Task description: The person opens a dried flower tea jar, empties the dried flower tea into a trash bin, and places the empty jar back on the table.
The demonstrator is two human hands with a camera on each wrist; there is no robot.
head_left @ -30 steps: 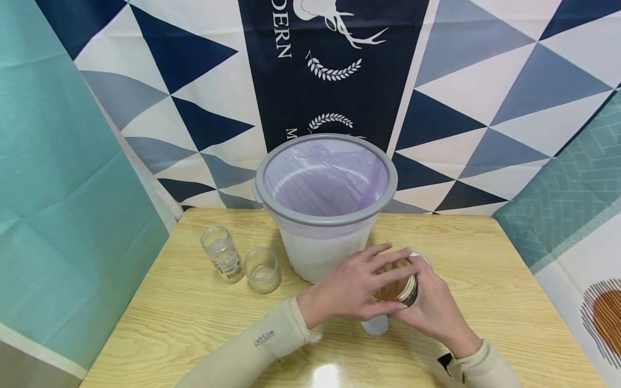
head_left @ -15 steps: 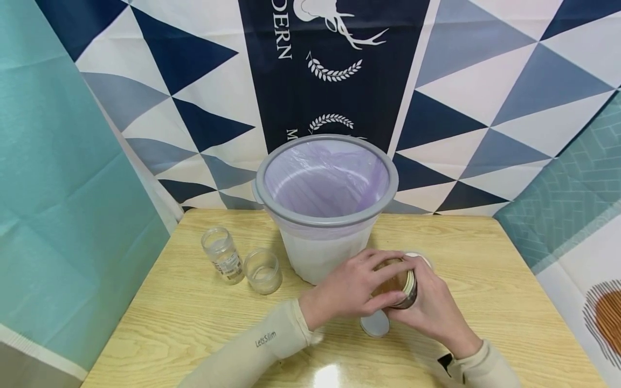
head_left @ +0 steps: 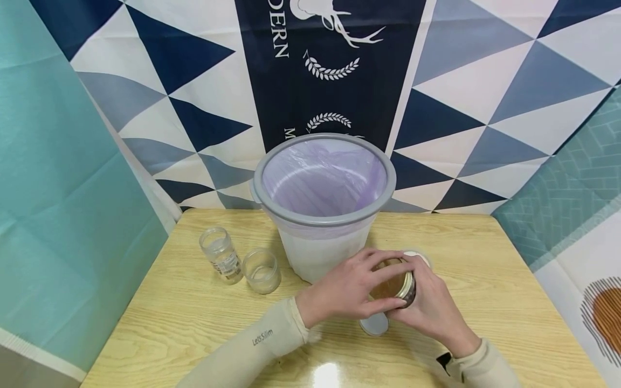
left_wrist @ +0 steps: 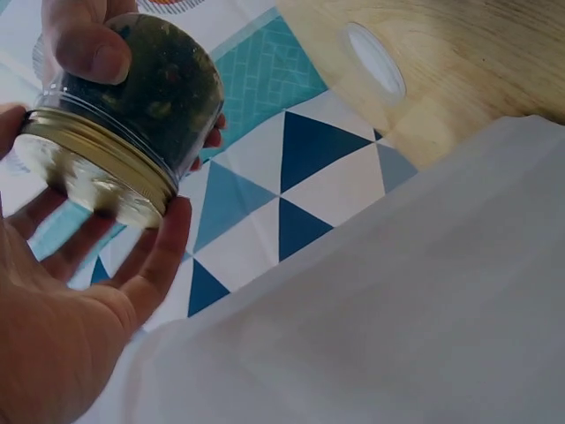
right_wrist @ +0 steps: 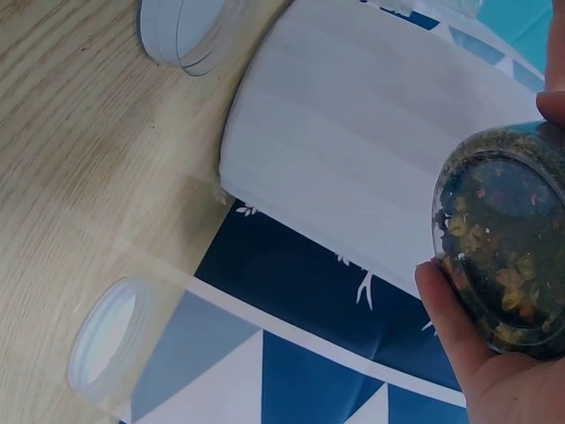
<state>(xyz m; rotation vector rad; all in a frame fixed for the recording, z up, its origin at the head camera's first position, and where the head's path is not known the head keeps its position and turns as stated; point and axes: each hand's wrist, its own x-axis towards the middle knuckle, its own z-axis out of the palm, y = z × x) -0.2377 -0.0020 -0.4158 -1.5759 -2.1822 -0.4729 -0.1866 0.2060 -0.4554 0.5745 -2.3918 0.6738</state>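
Observation:
My right hand (head_left: 432, 304) grips a clear jar (left_wrist: 168, 84) by its body, tilted with its base turned away from my left hand. Dark green leaves with yellowish and reddish bits fill it, seen through its base in the right wrist view. A gold screw lid (left_wrist: 101, 163) caps the jar. Around this lid's rim curl the fingers and thumb of my left hand (head_left: 346, 283); the palm stays off its top in the left wrist view. A white round lid (head_left: 374, 325) lies on the table just below the hands, and another pale lid (head_left: 418, 258) lies behind them.
A white bin (head_left: 317, 250) with a grey rim and purple liner stands at the back centre, close to my left hand. Left of it are a tall clear jar (head_left: 220, 256) with a label and a shorter clear jar (head_left: 262, 272). Patterned cloth hangs behind the wooden table (head_left: 204, 328).
My left fingers have shifted round the gold lid, from spread to closer together, and the left thumb has moved along its rim. The right hand keeps its hold on the jar.

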